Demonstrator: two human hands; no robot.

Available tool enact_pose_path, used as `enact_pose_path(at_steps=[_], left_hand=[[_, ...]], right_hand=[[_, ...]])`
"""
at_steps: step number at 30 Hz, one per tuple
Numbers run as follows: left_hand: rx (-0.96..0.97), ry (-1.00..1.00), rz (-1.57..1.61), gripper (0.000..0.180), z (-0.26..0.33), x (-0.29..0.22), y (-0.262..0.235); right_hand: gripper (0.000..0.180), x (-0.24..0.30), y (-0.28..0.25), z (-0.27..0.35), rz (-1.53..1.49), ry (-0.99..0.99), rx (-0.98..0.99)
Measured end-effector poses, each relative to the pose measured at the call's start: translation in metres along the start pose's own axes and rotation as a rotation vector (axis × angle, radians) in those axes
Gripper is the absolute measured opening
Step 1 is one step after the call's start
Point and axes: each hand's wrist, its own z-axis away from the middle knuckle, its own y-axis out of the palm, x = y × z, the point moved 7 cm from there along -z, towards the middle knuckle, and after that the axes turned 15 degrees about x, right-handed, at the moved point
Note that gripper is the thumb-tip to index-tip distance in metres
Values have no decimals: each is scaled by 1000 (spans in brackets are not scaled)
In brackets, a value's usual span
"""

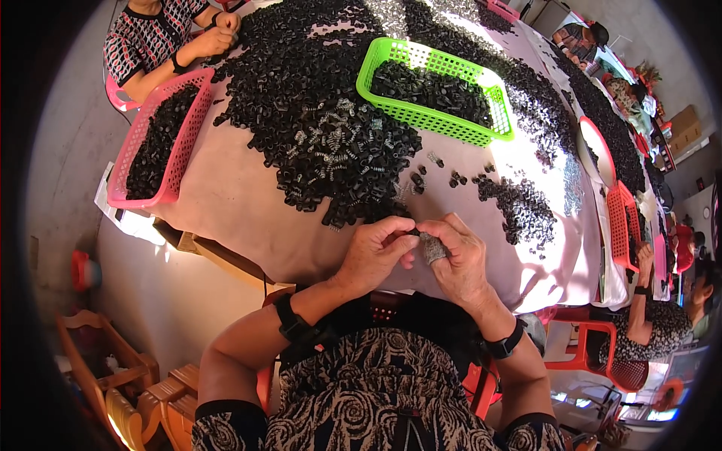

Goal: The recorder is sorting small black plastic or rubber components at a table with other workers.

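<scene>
Single head view, looking steeply down from above wearer's chest, facing far across table (248, 225). Sitting close over left hand (374, 252) and right hand (456, 259) at near edge. Fisheye bending table rim, taking in seated co-workers far left and right.

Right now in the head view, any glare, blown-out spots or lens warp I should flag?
Head view: sunlight blows out the cloth right of the green basket; strong fisheye bend with a black vignette at the rim; both hands stay evenly lit and sharp; the far right people are small and warped.
</scene>
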Motion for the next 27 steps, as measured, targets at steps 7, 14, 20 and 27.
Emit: enact_pose_path(at_steps=[7, 14, 20, 27], left_hand=[[-22, 56, -4, 13, -1, 2, -2], [-29, 35, 3, 13, 0, 1, -3], [5, -4, 26, 16, 0, 3, -1], [19, -28, 53, 17, -2, 5, 1]], right_hand=[[47, 11, 15, 12, -9, -53, -59], [39, -9, 7, 10, -250, 136, 10], [24, -63, -20, -11, -222, 233, -99], [23, -93, -45, -50, 60, 172, -137]])
